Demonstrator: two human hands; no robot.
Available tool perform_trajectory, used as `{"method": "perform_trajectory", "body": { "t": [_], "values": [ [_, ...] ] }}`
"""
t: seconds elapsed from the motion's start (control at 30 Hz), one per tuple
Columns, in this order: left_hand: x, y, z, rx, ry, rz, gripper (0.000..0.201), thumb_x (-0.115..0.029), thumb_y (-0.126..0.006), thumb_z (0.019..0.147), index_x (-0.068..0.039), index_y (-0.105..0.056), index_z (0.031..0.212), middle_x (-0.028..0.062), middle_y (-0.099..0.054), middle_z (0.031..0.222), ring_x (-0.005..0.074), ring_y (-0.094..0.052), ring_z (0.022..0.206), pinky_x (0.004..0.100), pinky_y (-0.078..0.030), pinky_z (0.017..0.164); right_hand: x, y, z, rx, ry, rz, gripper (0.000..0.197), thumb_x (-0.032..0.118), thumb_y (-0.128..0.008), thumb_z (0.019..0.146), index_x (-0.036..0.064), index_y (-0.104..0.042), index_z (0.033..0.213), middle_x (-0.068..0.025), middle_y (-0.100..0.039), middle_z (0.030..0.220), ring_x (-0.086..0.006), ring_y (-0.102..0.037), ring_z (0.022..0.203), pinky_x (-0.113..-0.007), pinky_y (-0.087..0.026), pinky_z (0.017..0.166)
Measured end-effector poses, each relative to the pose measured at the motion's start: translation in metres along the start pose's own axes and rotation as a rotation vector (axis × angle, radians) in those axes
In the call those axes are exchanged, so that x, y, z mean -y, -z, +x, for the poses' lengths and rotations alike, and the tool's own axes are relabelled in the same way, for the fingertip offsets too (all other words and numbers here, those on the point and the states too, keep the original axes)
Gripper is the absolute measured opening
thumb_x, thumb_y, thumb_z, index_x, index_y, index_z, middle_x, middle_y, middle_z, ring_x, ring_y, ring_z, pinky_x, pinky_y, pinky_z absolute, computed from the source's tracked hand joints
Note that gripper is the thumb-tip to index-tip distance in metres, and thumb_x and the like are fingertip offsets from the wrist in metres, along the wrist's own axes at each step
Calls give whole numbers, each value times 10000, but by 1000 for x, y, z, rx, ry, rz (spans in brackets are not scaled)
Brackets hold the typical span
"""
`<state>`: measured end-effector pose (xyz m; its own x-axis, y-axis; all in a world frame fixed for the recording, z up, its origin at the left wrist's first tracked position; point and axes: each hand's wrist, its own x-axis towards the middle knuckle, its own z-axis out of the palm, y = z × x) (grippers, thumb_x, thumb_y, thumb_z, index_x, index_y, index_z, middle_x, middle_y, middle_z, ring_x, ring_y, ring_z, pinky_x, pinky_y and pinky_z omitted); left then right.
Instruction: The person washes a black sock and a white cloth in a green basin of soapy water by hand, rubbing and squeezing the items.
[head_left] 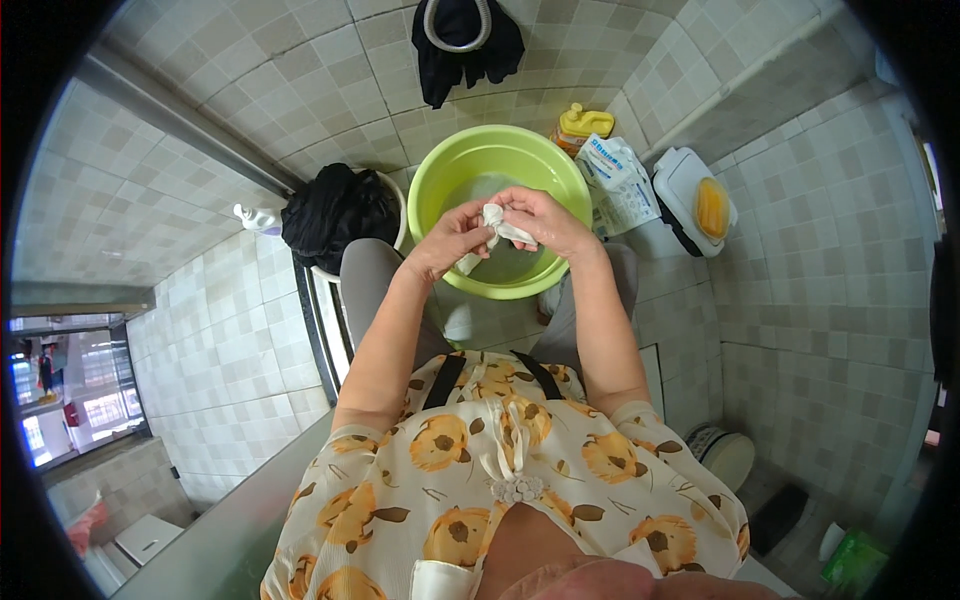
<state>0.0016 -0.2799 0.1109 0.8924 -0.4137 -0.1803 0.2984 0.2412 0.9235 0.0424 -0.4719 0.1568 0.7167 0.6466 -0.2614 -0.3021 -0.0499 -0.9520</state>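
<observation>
A small white cloth (pixel 494 216) is bunched between my two hands above a light green basin (pixel 424 180). My left hand (pixel 447 243) pinches it from the left, its fingers curled round the edge. From the other side my right hand (pixel 548 222) grips it too, thumb and fingers closed on the fabric. One end of the cloth hangs below the left fingers. Cloudy greyish water shows in the basin under the hands. Whether the cloth is a sock or another small piece, I cannot tell.
Left of the basin, a white bucket (pixel 402 205) holds a heap of black clothes (pixel 340 220), with a white bottle (pixel 258 219) beyond. At the right are a yellow jug (pixel 582 122), a white printed packet (pixel 618 180) and a white container with a yellow object (pixel 711 208) on it.
</observation>
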Motion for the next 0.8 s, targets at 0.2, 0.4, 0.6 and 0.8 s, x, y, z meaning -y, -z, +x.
{"method": "perform_trajectory", "body": {
  "t": [0.2,0.4,0.6,0.8],
  "values": [
    [6,6,-3,-116,-2,-40,175,-147,-556,902,-39,-580,1037,-6,-592,866,68,-528,692,215,-460,650,12,12,3,-150,153,-173,307,18,-572,825,28,-503,1124,-36,-588,833,-72,-505,612,-196,-397,524],
    [5,-1,-9,-125,-4,-162,140,-135,-545,904,-39,-583,998,-10,-580,815,51,-516,627,187,-458,605,5,-10,9,-392,322,226,350,17,-610,799,13,-510,1134,-46,-597,823,-92,-549,684,-203,-418,569],
    [-2,8,-13,-207,18,-408,209,-110,-540,864,-57,-589,1060,-6,-562,783,81,-531,659,228,-469,649,4,-11,10,-375,301,165,320,44,-618,813,8,-535,1120,-35,-614,816,-73,-546,696,-196,-417,579],
    [-17,-14,-12,-265,-60,-259,158,-153,-657,817,-71,-601,940,-7,-558,726,74,-517,631,220,-436,582,-3,-20,15,-430,271,-19,220,65,-635,812,-4,-605,1019,-26,-638,776,-47,-534,652,-196,-412,573]
  ]
}}
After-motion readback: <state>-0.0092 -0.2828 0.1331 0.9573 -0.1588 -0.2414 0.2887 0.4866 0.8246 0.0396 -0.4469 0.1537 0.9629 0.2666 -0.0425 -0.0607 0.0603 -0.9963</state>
